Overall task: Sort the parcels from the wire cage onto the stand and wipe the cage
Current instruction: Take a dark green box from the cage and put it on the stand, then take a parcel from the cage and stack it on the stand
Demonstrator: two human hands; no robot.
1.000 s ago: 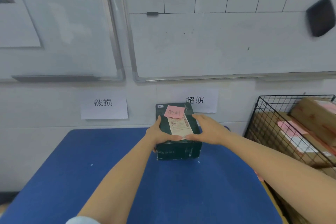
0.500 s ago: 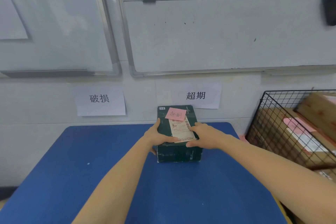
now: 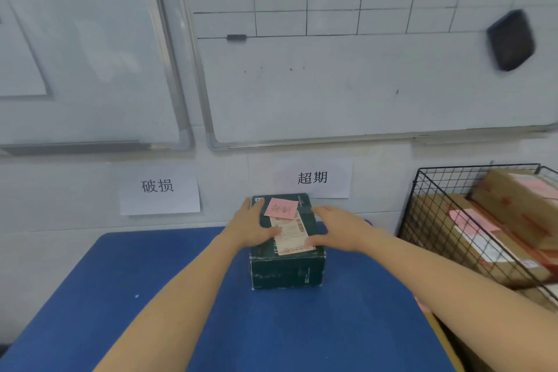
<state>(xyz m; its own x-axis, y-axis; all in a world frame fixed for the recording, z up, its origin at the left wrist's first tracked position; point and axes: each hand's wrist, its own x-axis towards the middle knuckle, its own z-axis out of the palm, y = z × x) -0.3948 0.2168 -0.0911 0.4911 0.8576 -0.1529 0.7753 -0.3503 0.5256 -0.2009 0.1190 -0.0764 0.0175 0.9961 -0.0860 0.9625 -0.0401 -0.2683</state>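
Observation:
A dark green parcel (image 3: 287, 272) stands on the blue stand top (image 3: 120, 296), near its back edge and just below the right paper label (image 3: 314, 178). A pink note (image 3: 282, 208) and a white shipping label lie on its top. My left hand (image 3: 252, 226) rests flat on the top's left side, fingers straight along the edge. My right hand (image 3: 338, 229) lies flat on the top's right side. At the right stands the black wire cage (image 3: 422, 205) holding several brown cardboard parcels (image 3: 513, 205) with pink notes.
A second paper label (image 3: 158, 190) is taped to the wall left of the parcel. Two whiteboards hang above, with a black eraser (image 3: 510, 39) on the right one. The cage stands close against the stand's right edge.
The green parcel has slid a little farther back toward the wall. My hands have loosened from its sides and now lie flatter on its top.

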